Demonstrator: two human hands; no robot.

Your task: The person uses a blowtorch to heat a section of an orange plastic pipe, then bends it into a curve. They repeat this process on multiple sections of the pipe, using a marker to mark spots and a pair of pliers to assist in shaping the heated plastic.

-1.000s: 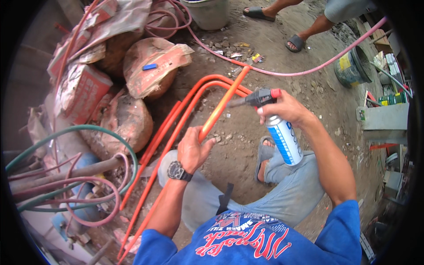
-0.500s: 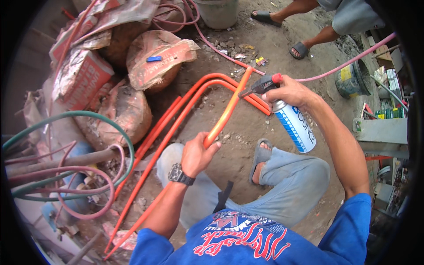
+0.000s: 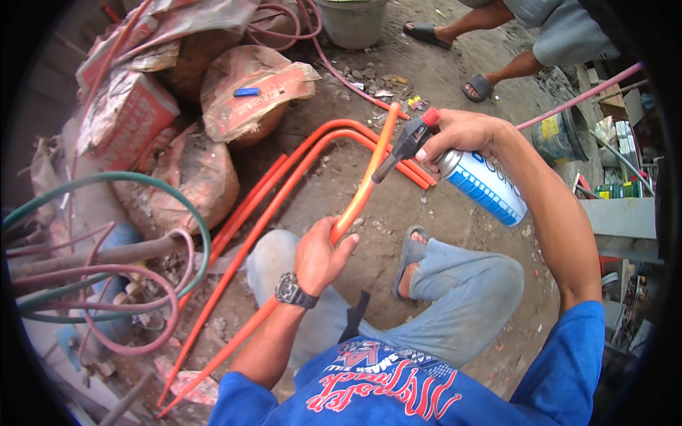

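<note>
My left hand (image 3: 323, 257) is wrapped round an orange plastic pipe (image 3: 364, 188), which runs from beneath my forearm up to a free end at the top middle and curves slightly. In my right hand (image 3: 469, 133) is a gas torch: a black burner head (image 3: 410, 147) with a red knob on a blue and white gas canister (image 3: 486, 186), tilted down to the left. The nozzle tip is close beside the pipe, above my left hand. I cannot make out a flame. Two more orange pipes (image 3: 288, 170), bent at their upper ends, lie on the ground to the left.
Dirty sacks (image 3: 259, 89) with a small blue object (image 3: 246, 91) are piled at upper left. Coiled green and pink hoses (image 3: 202, 220) lie at left. Buckets (image 3: 353, 25) stand beyond. Another person's sandalled feet (image 3: 477, 88) are at upper right.
The torch has tipped further over, its nozzle moving left and down along the pipe toward my left hand. The pipe's far end has shifted slightly left. Both hands keep their grip.
</note>
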